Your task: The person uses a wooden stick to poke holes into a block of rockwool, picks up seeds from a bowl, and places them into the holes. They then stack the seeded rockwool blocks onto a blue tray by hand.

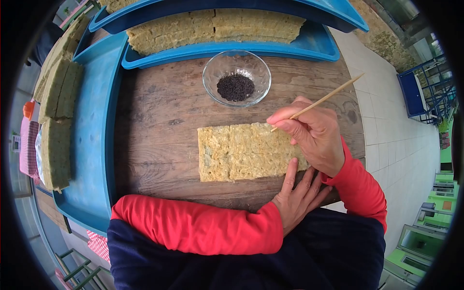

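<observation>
A thin wooden stick (328, 96) is pinched in my right hand (314, 130), its lower tip at the top edge of a yellowish fibrous slab (251, 152). The slab lies flat on the wooden table (159, 130) and has grooves across it. My left hand (299, 195) rests with fingers spread, fingertips at the slab's lower right edge, holding nothing. Beyond the slab stands a clear glass bowl (263, 79) with small dark grains (235, 87) in it.
Blue trays with more fibrous slabs (212, 31) stand at the back, one tray above another. On the left is a long blue tray (94, 140) with slabs (57, 130) along its far side. A tiled floor (386, 140) shows on the right.
</observation>
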Demonstrator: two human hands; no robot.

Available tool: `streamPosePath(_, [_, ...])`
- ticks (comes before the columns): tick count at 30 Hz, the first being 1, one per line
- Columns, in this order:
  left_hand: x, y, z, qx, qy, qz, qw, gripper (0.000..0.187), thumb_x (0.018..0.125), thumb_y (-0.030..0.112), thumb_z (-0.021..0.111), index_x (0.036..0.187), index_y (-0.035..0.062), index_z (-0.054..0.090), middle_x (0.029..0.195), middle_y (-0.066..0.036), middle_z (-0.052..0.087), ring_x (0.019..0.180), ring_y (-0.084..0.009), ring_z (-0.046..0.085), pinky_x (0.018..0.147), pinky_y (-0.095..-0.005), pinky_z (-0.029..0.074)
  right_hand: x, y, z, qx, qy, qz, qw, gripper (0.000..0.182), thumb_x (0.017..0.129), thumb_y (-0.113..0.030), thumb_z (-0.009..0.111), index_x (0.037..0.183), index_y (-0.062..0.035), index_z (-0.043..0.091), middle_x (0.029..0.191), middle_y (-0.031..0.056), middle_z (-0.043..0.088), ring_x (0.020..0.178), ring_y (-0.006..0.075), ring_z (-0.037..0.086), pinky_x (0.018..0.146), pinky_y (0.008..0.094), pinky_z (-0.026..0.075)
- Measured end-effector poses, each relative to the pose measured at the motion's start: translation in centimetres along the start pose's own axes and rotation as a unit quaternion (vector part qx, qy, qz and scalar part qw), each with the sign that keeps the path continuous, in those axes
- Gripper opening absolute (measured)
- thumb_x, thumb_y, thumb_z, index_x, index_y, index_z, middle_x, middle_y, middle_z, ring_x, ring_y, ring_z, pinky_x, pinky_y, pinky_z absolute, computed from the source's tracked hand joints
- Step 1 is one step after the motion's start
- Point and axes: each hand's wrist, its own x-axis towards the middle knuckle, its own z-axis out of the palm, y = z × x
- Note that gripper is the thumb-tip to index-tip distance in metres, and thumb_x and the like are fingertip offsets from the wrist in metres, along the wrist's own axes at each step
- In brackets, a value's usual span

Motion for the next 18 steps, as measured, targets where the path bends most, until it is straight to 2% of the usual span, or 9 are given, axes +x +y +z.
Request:
streamPosePath(7, [0.0,0.0,-0.1,-0.001,-0.006,-0.001,1.0,0.059,0.082,0.037,0.043,0.138,0.0238,0.03,0.133,-0.007,0.04,0.126,-0.0297,0.033,0.098,-0.0686,0.018,0.1,0.3,-0.1,-0.002,-0.016,0.004,1.0,0.009,0.08,-0.011,0.063,0.082,-0.0027,0.065,0.073,0.0041,0.065,0.061,0.0164,0.054,0.058,0.0276,0.045])
streamPosePath(9, [0.0,0.0,-0.1,0.0,-0.004,-0.001,1.0,0.059,0.082,0.037,0.043,0.138,0.0237,0.03,0.133,-0.007,0.04,0.126,-0.0297,0.033,0.098,-0.0687,0.018,0.2,1.0,-0.1,-0.034,-0.027,-0.074,0.996,0.01,0.082,-0.012,0.063,0.086,-0.0031,0.067,0.069,0.0023,0.058,0.06,0.0077,0.045,0.043,0.0192,0.038])
streamPosePath(10, [0.0,0.0,0.0,0.002,-0.002,0.0,1.0,0.059,0.082,0.037,0.043,0.138,0.0236,0.03,0.133,-0.007,0.04,0.126,-0.0297,0.034,0.098,-0.0687,0.018,0.1,0.8,-0.1,-0.034,-0.027,-0.075,0.996,0.01,0.082,-0.012,0.063,0.086,-0.0031,0.067,0.069,0.0023,0.058,0.06,0.0077,0.045,0.043,0.0192,0.038])
streamPosePath(12, [0.0,-0.1,0.0,0.009,0.0,0.002,1.0,0.059,0.082,0.037,0.043,0.138,0.0236,0.03,0.133,-0.007,0.04,0.126,-0.0296,0.034,0.098,-0.0687,0.018,0.0,0.1,0.0,-0.004,-0.004,0.0,1.0,0.009,0.08,-0.011,0.063,0.083,-0.0028,0.065,0.074,0.0042,0.065,0.061,0.0163,0.054,0.057,0.0272,0.045])
streamPosePath(15, [0.0,-0.1,-0.1,0.016,0.001,0.004,1.0,0.059,0.082,0.038,0.043,0.138,0.0235,0.03,0.133,-0.007,0.04,0.125,-0.0297,0.034,0.098,-0.0686,0.018,0.0,-0.2,0.0,0.045,0.019,0.05,0.998,0.009,0.081,-0.011,0.063,0.083,-0.003,0.065,0.074,0.0042,0.065,0.061,0.0158,0.055,0.056,0.0268,0.045])
streamPosePath(18, [0.0,-0.2,-0.2,0.015,-0.002,0.006,1.0,0.059,0.082,0.037,0.043,0.138,0.0237,0.03,0.132,-0.007,0.041,0.125,-0.0297,0.034,0.098,-0.0686,0.018,-0.1,0.0,0.0,0.025,0.01,0.035,0.999,0.009,0.081,-0.011,0.062,0.084,-0.0032,0.065,0.074,0.0041,0.065,0.063,0.0153,0.056,0.056,0.0264,0.045])
